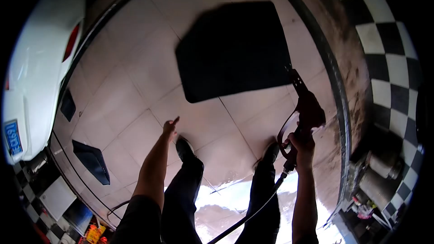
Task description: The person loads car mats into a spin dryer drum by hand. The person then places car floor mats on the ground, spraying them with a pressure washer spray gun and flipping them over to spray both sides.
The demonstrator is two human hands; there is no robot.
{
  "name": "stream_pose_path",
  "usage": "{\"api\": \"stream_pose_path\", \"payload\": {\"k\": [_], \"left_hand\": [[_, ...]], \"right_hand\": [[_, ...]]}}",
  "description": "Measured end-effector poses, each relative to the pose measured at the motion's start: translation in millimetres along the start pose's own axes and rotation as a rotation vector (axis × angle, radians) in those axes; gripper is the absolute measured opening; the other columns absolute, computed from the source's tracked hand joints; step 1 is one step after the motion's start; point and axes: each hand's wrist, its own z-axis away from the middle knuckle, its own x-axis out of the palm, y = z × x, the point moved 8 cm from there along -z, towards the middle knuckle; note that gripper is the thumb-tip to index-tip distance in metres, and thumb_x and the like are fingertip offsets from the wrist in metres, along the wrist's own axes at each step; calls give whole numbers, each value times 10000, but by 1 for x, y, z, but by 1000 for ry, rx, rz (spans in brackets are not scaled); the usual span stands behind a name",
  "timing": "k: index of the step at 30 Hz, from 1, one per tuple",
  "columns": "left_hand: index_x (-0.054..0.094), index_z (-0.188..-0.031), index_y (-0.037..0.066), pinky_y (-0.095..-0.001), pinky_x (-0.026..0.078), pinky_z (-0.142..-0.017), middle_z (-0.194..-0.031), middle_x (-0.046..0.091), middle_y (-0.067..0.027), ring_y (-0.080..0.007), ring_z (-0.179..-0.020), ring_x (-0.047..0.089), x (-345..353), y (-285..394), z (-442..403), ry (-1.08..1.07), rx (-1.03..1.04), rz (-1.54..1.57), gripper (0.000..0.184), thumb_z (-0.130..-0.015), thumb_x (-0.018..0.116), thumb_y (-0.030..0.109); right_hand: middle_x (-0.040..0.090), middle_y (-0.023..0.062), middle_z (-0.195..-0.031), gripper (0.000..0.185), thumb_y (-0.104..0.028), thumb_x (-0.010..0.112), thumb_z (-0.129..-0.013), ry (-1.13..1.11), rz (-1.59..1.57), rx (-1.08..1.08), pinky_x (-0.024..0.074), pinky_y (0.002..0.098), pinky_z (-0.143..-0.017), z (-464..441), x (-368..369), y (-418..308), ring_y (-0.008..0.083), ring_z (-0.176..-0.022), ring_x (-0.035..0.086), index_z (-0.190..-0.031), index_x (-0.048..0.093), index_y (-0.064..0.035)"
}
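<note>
My right hand (302,147) is wrapped round the grip of a dark red spray gun (311,113), with a black hose (253,212) joined to the bottom of its handle. The gun's slotted nozzle points up at the right edge of a large black car floor mat (233,52) that lies flat on the tiles. Whether the nozzle touches the mat I cannot tell. My left hand (170,129) hangs over the floor below the mat, holding nothing, with one finger stretched out and the others partly hidden.
Two smaller dark mats (91,162) (68,105) lie at the left. Beyond them stands a white car (40,63). A dark curved strip (334,77) borders the tiled floor (135,108). Checkered tiles (384,54) and a metal cylinder (377,185) are at the right.
</note>
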Motion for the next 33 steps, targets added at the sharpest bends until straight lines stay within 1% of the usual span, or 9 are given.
{"api": "stream_pose_path", "payload": {"k": [3,7,12,15,19,21,27,29,33], "left_hand": [[354,-1232,45,-399,395,-846,-1250,387,-95,-237,-1124,381,55,-6,-58,-118,-15,200,783,-690,662,518],[327,-1272,53,-424,322,-955,-1321,302,-106,-238,-1226,286,105,35,-80,-97,59,592,805,-701,655,516],[473,-1087,57,-394,410,-828,-975,506,-57,-199,-852,467,133,86,-81,-141,51,607,654,-658,710,491],[504,-1036,87,-386,501,-722,-781,524,-35,-173,-636,484,128,97,-112,-123,-1,523,393,-778,640,351],[471,-1153,95,-408,498,-760,-1158,504,-49,-235,-990,520,101,222,18,7,278,586,397,-810,608,238],[510,-1103,122,-350,450,-708,-1100,539,2,-159,-1026,474,67,298,45,0,387,584,350,-791,632,223],[504,-1083,38,-379,496,-771,-1030,565,-120,-244,-928,559,-45,521,268,-305,981,758,279,-843,555,170],[505,-1080,39,-391,500,-780,-1024,568,-118,-252,-915,567,-76,582,322,-449,934,754,277,-837,561,161],[583,-945,61,-290,472,-637,-873,602,-66,-215,-747,585,-102,641,462,-59,1173,599,211,-760,651,136]], "right_hand": [[550,52,-699,491,-17,580,-744,58,-79,94,458,256,-585,0,-50,57,129,-595,548,-1203,405,0],[566,66,-713,512,-57,580,-732,189,38,254,438,233,-542,25,-133,128,115,-574,538,-1203,390,9],[564,72,-725,553,-98,584,-713,240,-38,330,466,271,-575,42,-170,161,142,-606,551,-1211,364,-2],[559,69,-710,510,-54,586,-723,210,-85,371,469,278,-585,47,-175,181,147,-595,547,-1189,383,-8],[515,42,-640,456,-3,581,-742,121,-220,395,458,270,-494,56,-138,173,123,-524,515,-1165,412,-12],[493,28,-606,446,-8,591,-738,107,-219,369,431,261,-457,76,-125,162,117,-483,490,-1151,423,-16],[461,25,-527,354,-43,571,-715,9,-104,281,403,256,-408,87,-113,103,122,-415,461,-1050,467,5],[462,16,-512,232,-30,573,-646,-53,170,128,386,257,-387,70,-96,89,121,-411,466,-864,496,-14],[528,47,-572,337,-67,600,-620,-223,139,183,408,288,-391,46,-37,72,135,-455,518,-948,529,-28]]}}
